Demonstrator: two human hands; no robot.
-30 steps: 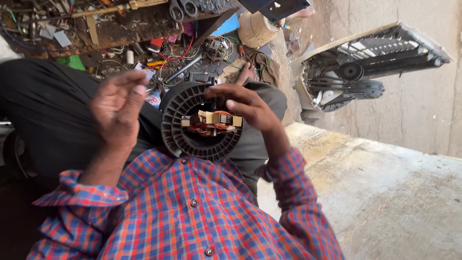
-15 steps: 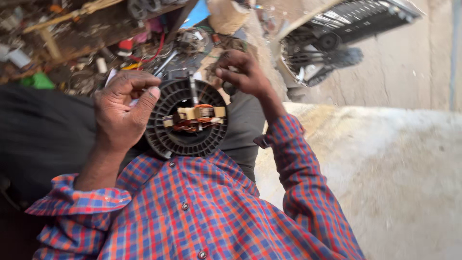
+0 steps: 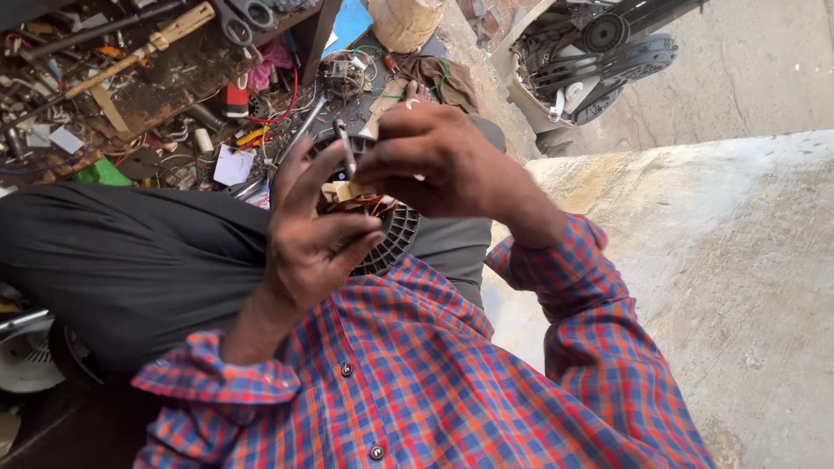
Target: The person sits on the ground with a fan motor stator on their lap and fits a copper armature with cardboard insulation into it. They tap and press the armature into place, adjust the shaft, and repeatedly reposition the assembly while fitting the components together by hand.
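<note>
Setting: concrete floor; cluttered tool tray ahead.
Motor: round black finned motor with copper windings, held over the lap between both hands.
Left hand: fingers curled around the motor's near rim.
Right hand: fingertips pinched together on a thin metal rod standing above the windings.
Fan: dismantled fan, far right.
</note>
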